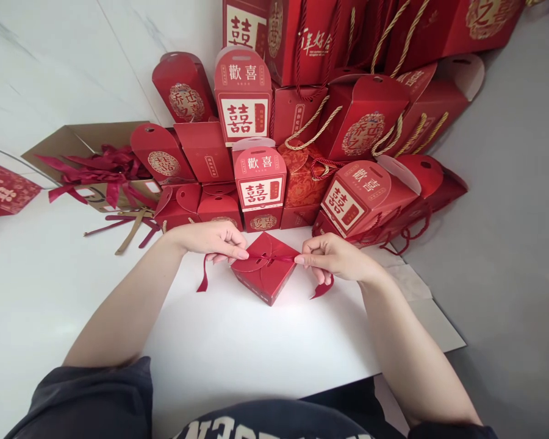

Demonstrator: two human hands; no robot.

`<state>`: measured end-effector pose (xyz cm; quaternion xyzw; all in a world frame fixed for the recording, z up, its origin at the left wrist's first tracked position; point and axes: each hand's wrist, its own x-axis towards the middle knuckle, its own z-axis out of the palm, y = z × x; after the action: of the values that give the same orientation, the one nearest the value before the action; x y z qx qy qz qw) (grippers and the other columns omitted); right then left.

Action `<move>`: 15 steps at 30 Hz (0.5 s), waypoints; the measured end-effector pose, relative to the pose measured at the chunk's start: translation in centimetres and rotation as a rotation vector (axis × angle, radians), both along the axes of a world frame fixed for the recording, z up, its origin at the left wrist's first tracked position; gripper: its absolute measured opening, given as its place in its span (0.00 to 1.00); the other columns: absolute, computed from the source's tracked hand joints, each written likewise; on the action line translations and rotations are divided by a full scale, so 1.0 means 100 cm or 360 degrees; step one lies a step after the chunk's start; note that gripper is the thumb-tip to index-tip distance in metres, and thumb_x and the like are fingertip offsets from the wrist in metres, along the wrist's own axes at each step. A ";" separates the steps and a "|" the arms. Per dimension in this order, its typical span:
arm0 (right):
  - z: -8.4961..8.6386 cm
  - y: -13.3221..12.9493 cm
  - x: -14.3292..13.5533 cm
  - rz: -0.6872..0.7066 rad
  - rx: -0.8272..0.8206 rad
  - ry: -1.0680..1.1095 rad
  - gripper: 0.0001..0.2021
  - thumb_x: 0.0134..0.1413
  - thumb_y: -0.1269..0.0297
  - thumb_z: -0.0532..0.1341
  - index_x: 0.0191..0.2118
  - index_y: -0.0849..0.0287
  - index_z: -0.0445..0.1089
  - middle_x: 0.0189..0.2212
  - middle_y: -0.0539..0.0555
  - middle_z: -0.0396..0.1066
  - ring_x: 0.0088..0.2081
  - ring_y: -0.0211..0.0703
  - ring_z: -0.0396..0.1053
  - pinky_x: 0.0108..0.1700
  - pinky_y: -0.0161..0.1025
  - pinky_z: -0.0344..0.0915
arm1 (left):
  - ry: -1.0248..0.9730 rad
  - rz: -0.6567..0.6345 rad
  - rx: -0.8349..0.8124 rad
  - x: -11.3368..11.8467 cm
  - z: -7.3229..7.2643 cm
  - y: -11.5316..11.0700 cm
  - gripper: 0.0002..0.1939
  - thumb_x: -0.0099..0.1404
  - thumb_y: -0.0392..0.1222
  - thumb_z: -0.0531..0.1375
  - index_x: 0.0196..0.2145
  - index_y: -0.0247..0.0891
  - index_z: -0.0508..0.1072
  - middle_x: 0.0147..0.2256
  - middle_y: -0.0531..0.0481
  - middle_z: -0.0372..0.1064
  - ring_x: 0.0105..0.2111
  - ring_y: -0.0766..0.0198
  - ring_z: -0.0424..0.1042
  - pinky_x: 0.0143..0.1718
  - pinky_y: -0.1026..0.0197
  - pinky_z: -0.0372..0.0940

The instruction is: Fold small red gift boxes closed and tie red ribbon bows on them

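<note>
A small red box (261, 281) with curved interlocking flaps sits on the white table, one corner towards me. A dark red ribbon (281, 258) crosses its top and meets at the slots in the middle. On the box's left side, my left hand (217, 239) pinches the ribbon between thumb and fingers, and a loose tail hangs below it. My right hand (327, 257) pinches the other side of the ribbon just past the box's right corner, with its tail curling down under the fingers. Both stretches of ribbon look pulled outwards.
Stacked red gift boxes (256, 177) and bags with rope handles stand right behind the small box. At the left, a cardboard box (105, 131) holds dark red ribbons, with more strips beside it. White table surface (219, 347) lies in front; a pale sheet (432, 317) is at the right.
</note>
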<state>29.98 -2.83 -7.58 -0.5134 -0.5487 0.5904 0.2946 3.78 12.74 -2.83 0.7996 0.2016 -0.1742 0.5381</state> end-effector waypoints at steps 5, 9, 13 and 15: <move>-0.004 0.002 0.000 -0.0048 0.0066 -0.0007 0.19 0.54 0.47 0.64 0.26 0.59 0.66 0.14 0.46 0.69 0.16 0.32 0.65 0.19 0.29 0.60 | -0.0028 -0.0096 -0.0233 -0.009 -0.003 0.011 0.12 0.64 0.47 0.62 0.31 0.35 0.78 0.22 0.48 0.73 0.21 0.68 0.70 0.23 0.70 0.65; -0.004 0.003 -0.002 -0.0045 0.0086 0.0006 0.19 0.54 0.47 0.64 0.27 0.59 0.67 0.16 0.48 0.71 0.18 0.33 0.67 0.21 0.30 0.64 | -0.0306 -0.0101 -0.0085 -0.011 -0.001 0.011 0.07 0.58 0.43 0.67 0.31 0.38 0.82 0.25 0.47 0.74 0.24 0.67 0.71 0.26 0.69 0.66; -0.003 0.002 -0.004 -0.0030 0.0088 0.0016 0.19 0.54 0.46 0.63 0.28 0.59 0.67 0.18 0.48 0.71 0.19 0.34 0.68 0.23 0.31 0.67 | -0.0783 -0.0023 0.0122 -0.001 0.001 0.000 0.05 0.54 0.43 0.70 0.27 0.41 0.83 0.40 0.43 0.76 0.37 0.61 0.74 0.40 0.62 0.70; -0.003 0.002 -0.004 -0.0026 0.0097 0.0014 0.19 0.54 0.46 0.63 0.28 0.59 0.67 0.18 0.48 0.71 0.19 0.34 0.68 0.24 0.32 0.67 | -0.0924 -0.0055 0.0112 0.006 -0.002 -0.006 0.04 0.55 0.43 0.70 0.26 0.42 0.82 0.48 0.42 0.75 0.50 0.54 0.72 0.55 0.54 0.64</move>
<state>29.61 -2.59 -7.90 -0.5060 -0.5610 0.5732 0.3174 4.35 12.11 -3.02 0.8375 0.0314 0.0597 0.5422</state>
